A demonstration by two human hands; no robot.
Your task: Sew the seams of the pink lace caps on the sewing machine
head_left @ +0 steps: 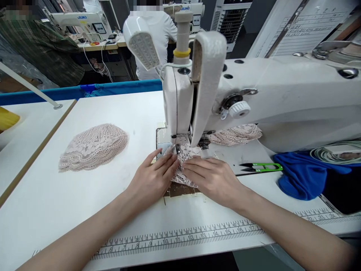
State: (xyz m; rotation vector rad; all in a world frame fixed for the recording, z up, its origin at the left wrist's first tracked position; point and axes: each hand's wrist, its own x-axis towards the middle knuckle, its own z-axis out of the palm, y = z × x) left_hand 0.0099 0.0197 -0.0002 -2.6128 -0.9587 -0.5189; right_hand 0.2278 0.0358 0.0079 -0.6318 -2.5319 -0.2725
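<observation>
A pale pink lace piece [184,177] lies under the needle and presser foot [178,148] of a white sewing machine [180,98]. My left hand [153,174] rests on its left side, fingers stretched toward the presser foot and thumb apart. From the right, my right hand [214,178] lies flat over the same lace with fingers extended. Both hands press down on the fabric close to the needle, and they cover part of it. A stack of similar lace pieces [94,146] lies on the table to the left. More lace [237,134] sits behind the needle, under the machine arm.
Green thread snips [261,167] lie right of my right hand, beside a blue cloth [301,177] and a dark phone-like device [344,194]. A printed ruler [180,239] runs along the table's front edge. Two people [153,41] are at other machines [81,26] beyond.
</observation>
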